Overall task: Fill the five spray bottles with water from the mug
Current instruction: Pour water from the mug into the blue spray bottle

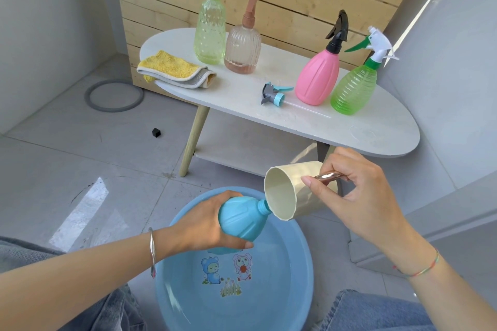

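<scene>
My left hand [207, 226] grips a blue spray bottle [242, 220] with no spray head, tilted with its open neck up to the right, over a blue basin [304, 277]. My right hand [357, 196] holds a cream mug [293, 191] by its shiny handle, tipped so its rim touches the bottle's neck. On the white oval table [376, 137] stand a tall pale green bottle [210, 32], a ribbed pinkish clear bottle [242, 47], a pink bottle [317, 75] and a green ribbed bottle [352, 88], all capped. The blue bottle's loose spray head [274, 94] lies on the table.
A folded yellow and grey cloth [174, 70] hangs over the table's left end. A grey ring [114, 95] and a small black cube [156, 132] lie on the tiled floor. A wooden slat wall stands behind the table. My knees flank the basin.
</scene>
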The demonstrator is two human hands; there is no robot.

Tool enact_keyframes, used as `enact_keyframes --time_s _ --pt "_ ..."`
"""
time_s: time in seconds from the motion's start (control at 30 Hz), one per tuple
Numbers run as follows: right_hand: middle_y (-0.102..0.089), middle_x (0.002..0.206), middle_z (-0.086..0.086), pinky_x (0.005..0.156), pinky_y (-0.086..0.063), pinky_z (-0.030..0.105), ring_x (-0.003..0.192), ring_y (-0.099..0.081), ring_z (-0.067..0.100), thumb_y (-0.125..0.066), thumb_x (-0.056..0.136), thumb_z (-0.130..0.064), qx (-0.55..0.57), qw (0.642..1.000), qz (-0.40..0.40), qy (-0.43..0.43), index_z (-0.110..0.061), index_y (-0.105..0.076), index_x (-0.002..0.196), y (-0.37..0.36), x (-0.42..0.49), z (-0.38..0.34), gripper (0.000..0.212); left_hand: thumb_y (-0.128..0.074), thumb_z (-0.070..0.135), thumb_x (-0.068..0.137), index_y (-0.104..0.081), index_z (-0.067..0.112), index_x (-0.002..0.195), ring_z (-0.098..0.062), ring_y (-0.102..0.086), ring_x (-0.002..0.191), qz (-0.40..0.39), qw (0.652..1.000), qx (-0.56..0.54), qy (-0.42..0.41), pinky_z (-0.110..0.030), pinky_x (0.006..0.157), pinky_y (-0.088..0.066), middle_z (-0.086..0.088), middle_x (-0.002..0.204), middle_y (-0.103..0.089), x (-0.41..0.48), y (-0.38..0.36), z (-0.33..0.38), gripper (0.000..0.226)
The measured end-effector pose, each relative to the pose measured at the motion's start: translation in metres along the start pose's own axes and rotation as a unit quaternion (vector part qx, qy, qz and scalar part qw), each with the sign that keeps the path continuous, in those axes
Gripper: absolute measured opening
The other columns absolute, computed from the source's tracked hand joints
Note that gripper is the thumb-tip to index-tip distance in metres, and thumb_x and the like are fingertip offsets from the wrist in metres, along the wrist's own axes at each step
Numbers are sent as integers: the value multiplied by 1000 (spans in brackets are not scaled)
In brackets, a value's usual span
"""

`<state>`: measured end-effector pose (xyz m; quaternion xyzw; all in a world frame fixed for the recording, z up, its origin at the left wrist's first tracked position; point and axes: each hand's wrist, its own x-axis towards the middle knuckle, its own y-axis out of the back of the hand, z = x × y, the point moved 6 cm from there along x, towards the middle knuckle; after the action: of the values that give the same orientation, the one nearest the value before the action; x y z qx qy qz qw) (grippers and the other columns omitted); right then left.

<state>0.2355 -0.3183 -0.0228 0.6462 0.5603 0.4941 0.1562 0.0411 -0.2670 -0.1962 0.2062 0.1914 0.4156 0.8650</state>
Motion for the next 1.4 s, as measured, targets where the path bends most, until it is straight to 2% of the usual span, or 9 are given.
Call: enact_keyframes --time_s 0.3,0.5,0.67,0.9,1.07,1.4 --pt "-43 67 -5 60 -36 27 68 -43 21 -61 83 -37 -10 999 -6 34 -10 -53 64 -1 -1 -6 35 -88 57 57 -46 46 120 2 -57 101 -2 1000 -16 6 -17 79 -50 23 110 -56 -2 -1 0 76" --pt "-40 67 -7 62 -31 19 68 -38 14 -61 84 -35 -36 998 -4 61 -8 -53 65 -3 -1 -11 34 -88 55 58 -46 47 119 1 -57 102 -9 999 -29 17 -15 77 -50 22 111 -57 -4 -4 -3 75" --pt "-36 68 -9 63 -29 17 68 -34 13 -62 84 -33 -49 996 -6 76 -8 -52 65 -4 -3 -14 33 -89 55 58 -45 48 118 0 -57 103 -20 999 -37 20 -18 80 -53 21 112 -57 -4 -7 -3 74" --pt "-34 69 -8 65 -27 15 68 -28 11 -62 85 -28 -76 990 2 116 -6 -53 64 -4 -3 -23 32 -89 54 58 -45 47 120 0 -58 102 -18 998 -53 30 -16 75 -53 21 113 -57 -4 -8 -5 76" --pt "-36 69 -7 65 -23 18 69 -25 11 -62 86 -27 -99 984 7 149 -5 -55 64 -5 -3 -28 32 -89 53 59 -46 48 120 0 -59 102 -14 998 -58 29 -17 77 -54 21 112 -58 -3 -8 -5 75" --pt "-45 63 0 64 -26 23 71 -23 10 -63 87 -26 -131 971 21 199 -6 -57 64 -5 -6 -35 31 -87 59 53 -47 48 121 -3 -60 102 -4 997 -68 31 -26 81 -57 21 113 -58 -2 -6 -8 79"
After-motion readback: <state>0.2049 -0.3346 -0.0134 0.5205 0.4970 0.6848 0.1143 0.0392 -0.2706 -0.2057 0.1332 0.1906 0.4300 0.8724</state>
